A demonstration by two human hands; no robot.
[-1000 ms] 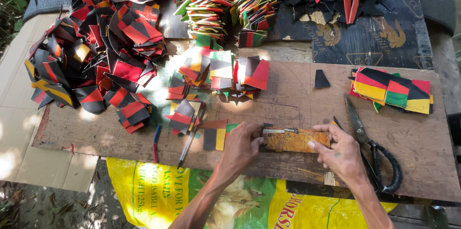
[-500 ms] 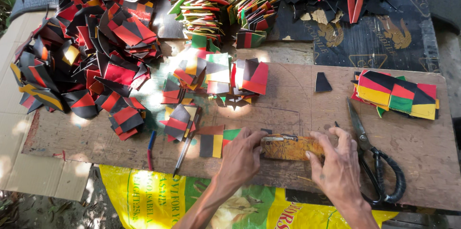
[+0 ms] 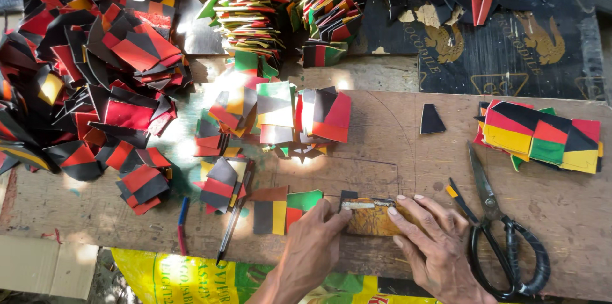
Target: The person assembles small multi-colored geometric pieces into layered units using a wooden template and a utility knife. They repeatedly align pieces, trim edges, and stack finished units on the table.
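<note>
Since the earlier frame, little has shifted: the brown block (image 3: 376, 218) is still pressed flat on the wooden board (image 3: 395, 151) by fingertips of the left hand (image 3: 312, 250) and right hand (image 3: 430, 246). Many striped pieces (image 3: 539, 135) are stacked; scissors (image 3: 503, 240) lie unused alongside.

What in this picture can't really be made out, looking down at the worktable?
- Head view: the yellow-brown block is partly covered by the left hand and right hand, so its full shape is hidden.
- Head view: the scissors have their lower handle loop cut off near the bottom edge.
- Head view: the heap of red and black pieces runs off the left edge.
- Head view: sun glare washes out the small stacks.
</note>
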